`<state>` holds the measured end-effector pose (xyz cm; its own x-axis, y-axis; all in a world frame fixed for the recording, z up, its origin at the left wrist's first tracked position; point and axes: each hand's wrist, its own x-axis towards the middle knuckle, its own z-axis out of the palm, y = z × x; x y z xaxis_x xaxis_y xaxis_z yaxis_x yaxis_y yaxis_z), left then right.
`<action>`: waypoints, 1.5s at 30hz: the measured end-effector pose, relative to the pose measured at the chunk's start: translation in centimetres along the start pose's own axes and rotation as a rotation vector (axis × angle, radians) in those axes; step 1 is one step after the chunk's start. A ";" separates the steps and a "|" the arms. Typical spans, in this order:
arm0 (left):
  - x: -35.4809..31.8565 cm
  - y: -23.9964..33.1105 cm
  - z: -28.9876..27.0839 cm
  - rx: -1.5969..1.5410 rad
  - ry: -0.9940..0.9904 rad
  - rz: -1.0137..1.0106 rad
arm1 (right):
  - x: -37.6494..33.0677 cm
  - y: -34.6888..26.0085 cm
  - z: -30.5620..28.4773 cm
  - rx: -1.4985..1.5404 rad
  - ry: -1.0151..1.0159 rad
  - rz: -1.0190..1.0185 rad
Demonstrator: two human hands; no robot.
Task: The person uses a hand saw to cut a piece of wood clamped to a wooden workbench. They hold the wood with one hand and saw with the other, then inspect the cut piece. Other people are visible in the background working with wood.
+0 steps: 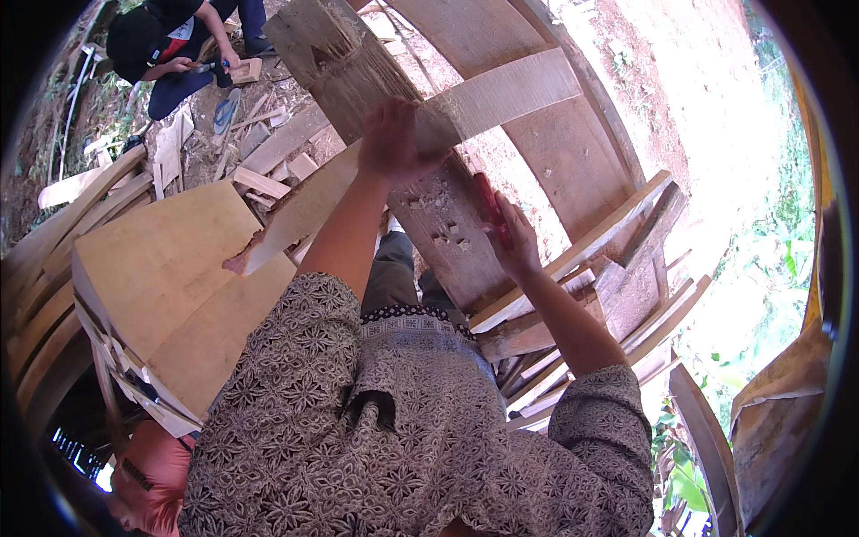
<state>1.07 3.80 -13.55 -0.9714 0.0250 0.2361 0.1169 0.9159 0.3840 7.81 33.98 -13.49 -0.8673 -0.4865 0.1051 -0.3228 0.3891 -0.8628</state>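
Note:
A long thin wooden board (514, 92) lies slantwise across a thick, weathered beam (452, 255). Its lower left end is jagged. My left hand (394, 143) bears on the board where it crosses the beam, its fingers curled over the wood. On the beam's right side my right hand (516, 242) is closed around a slim red tool (491, 208). The tool stands tilted along the beam's edge, and its far end is too unclear to name. Small wood chips (452, 242) are scattered on the beam between my hands and my body.
Several planks (617, 259) are stacked at the right. At the left stands a broad pale wood sheet (170, 268). Offcuts (264, 182) litter the ground. At the far left a crouching person (170, 45) works on a wood piece; another person in orange (152, 479) is at the lower left.

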 end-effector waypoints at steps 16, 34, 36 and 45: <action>-0.4 -0.1 -0.2 0.040 0.031 -0.018 | 7.4 -17.5 -7.6 0.104 -0.083 0.228; 0.5 -0.5 -1.0 -0.127 -0.061 -0.074 | 19.5 -14.1 -0.6 -0.035 -0.053 0.479; 0.3 -0.7 -1.1 -0.116 -0.051 -0.089 | 18.1 -11.8 1.0 0.116 0.080 0.351; 0.2 -0.9 -0.4 -0.026 -0.016 -0.070 | 8.7 -5.7 2.8 -0.108 0.162 0.155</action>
<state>0.90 2.82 -13.46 -0.9806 -0.0320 0.1936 0.0537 0.9051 0.4218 3.16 25.37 -9.04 -0.9563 -0.2859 0.0608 -0.2119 0.5346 -0.8181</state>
